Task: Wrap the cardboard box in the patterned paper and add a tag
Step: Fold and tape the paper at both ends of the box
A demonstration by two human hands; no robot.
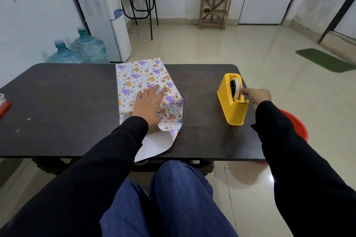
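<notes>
Head view. The patterned paper (138,77) is folded over the cardboard box, which sits at the middle of the dark counter (57,102) and is almost wholly hidden beneath the wrap. At the near end a loose flap (156,146) shows its white underside and curls over the counter's front edge.

The step in hand appears to be fetching tape to fix the overlapping seam. To do it well, the left hand (149,104) should keep even downward pressure, so that the overlap neither slides nor gapes. The strip should be drawn straight toward the cutter blade and torn cleanly. A short piece laid across the seam would probably hold better than a long one laid along it. The near flap is best left until the seam is secured.

The left fingers (154,90) lie straight and slightly spread, flat on the top of the wrap, pressing and gripping nothing.

The right hand (258,97) reaches to the yellow tape dispenser (232,109), which stands well to the right of the box. Its fingers (244,90) touch the tape roll (236,87) at its upper edge. Whether they already pinch the free end cannot be told.

No tag is in sight.
</notes>
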